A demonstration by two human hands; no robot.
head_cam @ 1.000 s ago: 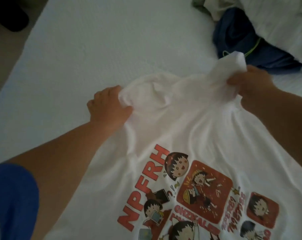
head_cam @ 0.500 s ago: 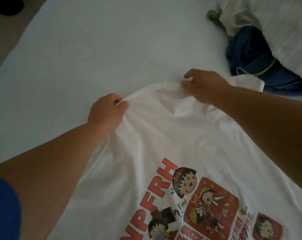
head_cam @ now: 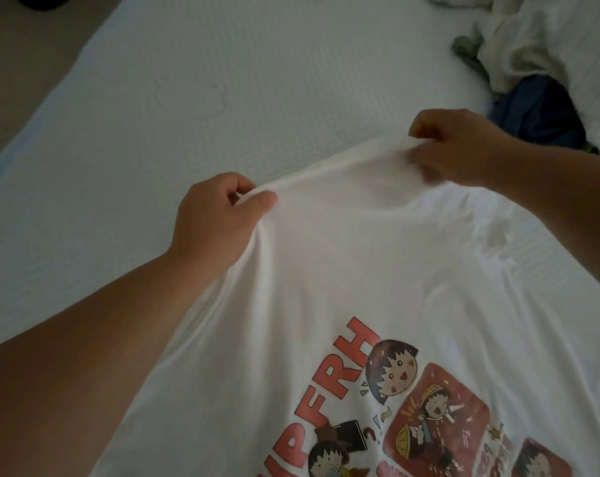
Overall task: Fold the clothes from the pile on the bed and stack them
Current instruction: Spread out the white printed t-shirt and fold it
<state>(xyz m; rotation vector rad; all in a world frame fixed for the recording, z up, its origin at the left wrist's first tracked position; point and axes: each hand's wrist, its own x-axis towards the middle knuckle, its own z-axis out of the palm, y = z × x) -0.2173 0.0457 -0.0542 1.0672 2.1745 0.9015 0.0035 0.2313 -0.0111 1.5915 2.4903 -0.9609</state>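
T-shirt (white) pinched by both hands over white bed; floor seemingly beige.

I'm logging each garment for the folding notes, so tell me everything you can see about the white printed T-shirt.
The white T-shirt looks like thin, soft knit fabric. Its lower part carries a cartoon print: red block letters and dark-haired characters, some in red panels. It is not yet folded. The left hand and right hand each pinch its far edge, which is stretched between them above the white bed. The rest spreads toward the camera; its lower part is out of frame.
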